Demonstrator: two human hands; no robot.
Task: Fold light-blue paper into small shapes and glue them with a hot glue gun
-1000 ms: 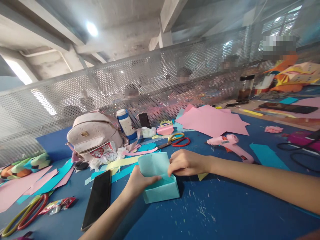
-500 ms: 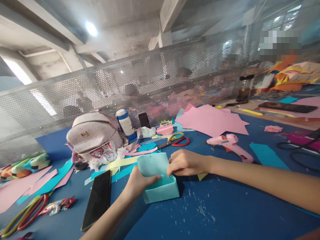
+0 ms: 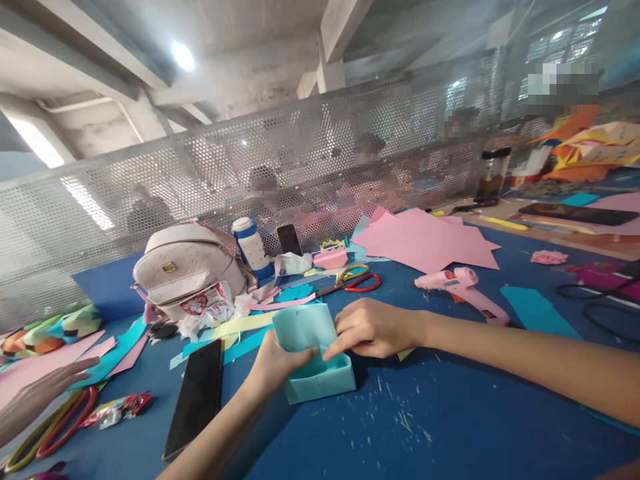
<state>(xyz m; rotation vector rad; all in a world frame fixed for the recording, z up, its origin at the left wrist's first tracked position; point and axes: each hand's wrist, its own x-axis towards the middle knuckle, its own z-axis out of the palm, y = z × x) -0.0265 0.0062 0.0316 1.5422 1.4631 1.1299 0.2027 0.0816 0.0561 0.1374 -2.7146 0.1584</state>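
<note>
A light turquoise paper box (image 3: 323,385) with a raised back flap stands on the blue table. My left hand (image 3: 280,363) grips its left side, with the thumb over the inside. My right hand (image 3: 367,328) is at the box's right side, its index finger stretched out to the inner edge and the other fingers curled. Nothing shows held in the right hand. Behind the box lie scissors (image 3: 345,283) with red and yellow handles and paper strips. To the right rests a pink glue gun (image 3: 463,290).
At left are a black phone (image 3: 195,397), a pale backpack (image 3: 193,263), a candy wrapper (image 3: 117,410) and another person's hand (image 3: 47,393). A bottle (image 3: 251,247) and pink sheets (image 3: 425,238) lie farther back, before a perforated metal screen (image 3: 310,153).
My right index finger has extended and moved slightly left into the box. The box has shifted a little left. Another person's hand has come in at the left edge.
</note>
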